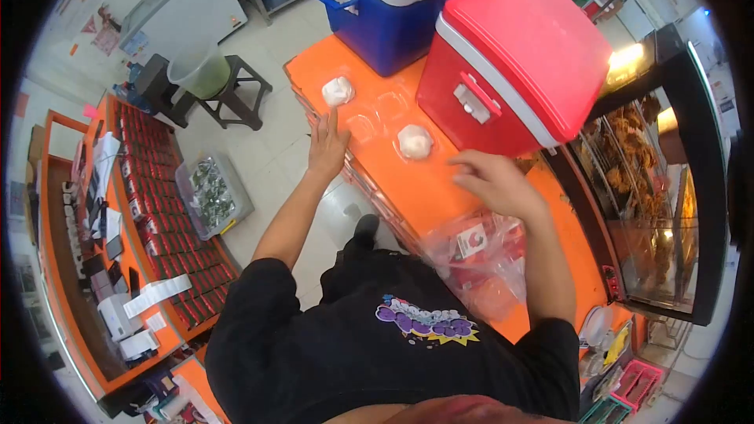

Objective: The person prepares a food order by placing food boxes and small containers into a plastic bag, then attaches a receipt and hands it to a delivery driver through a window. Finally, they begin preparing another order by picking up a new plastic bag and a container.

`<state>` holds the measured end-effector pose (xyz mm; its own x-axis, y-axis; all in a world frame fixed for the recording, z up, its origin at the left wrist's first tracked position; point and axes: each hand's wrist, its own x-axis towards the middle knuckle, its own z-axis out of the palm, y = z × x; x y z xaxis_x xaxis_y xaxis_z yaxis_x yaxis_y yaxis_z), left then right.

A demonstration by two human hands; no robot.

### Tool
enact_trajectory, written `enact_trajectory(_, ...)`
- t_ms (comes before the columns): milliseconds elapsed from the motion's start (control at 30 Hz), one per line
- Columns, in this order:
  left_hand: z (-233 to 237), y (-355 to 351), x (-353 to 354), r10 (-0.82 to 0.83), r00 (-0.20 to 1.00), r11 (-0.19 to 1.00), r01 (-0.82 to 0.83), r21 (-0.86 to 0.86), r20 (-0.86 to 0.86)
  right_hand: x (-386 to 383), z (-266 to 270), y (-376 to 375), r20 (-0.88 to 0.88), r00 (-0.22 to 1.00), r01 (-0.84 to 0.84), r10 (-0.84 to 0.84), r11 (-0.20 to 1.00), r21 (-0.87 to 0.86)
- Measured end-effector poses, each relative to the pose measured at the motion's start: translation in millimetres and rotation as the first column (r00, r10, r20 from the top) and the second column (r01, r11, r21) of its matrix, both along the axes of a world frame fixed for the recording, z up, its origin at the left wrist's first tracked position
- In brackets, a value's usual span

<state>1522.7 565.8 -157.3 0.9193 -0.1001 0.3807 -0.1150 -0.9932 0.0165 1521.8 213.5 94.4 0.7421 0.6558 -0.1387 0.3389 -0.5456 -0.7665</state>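
Observation:
My left hand (328, 144) is over the counter's left edge with its fingers stretched out and nothing in it. Just beyond its fingertips sits a white rounded bundle (338, 91), perhaps a tied bag; I cannot make out its contents. A second white bundle (415, 142) rests to the left of my right hand (496, 182), apart from it. That hand hovers over the counter, fingers loosely bent and apart, holding nothing visible. Between the bundles, clear shallow plastic shapes (364, 129) lie on the orange counter (393, 192). A clear plastic bag (479, 255) with a printed label lies nearer my body.
A red cooler box (518, 63) and a blue cooler box (385, 27) stand at the far side of the counter. To the right is a lit glass food cabinet (648, 180). On the left, a bucket (199, 71) stands on a stool, near a floor bin (212, 192).

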Motion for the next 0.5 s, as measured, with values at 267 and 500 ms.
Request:
enact_trajectory(267, 4.4, 35.7, 14.5, -0.153, 0.988, 0.504, 0.065, -0.861, -0.015, 100.0, -178.8, 143.4, 0.168, 0.985, 0.076, -0.035, 0.966, -0.247)
enact_trajectory(500, 7.3, 66.9, 67.5, 0.237, 0.959, -0.070, -0.146, -0.987, -0.158, 138.4, -204.5, 245.5, -0.004, 0.972, 0.231, -0.236, 0.947, 0.225)
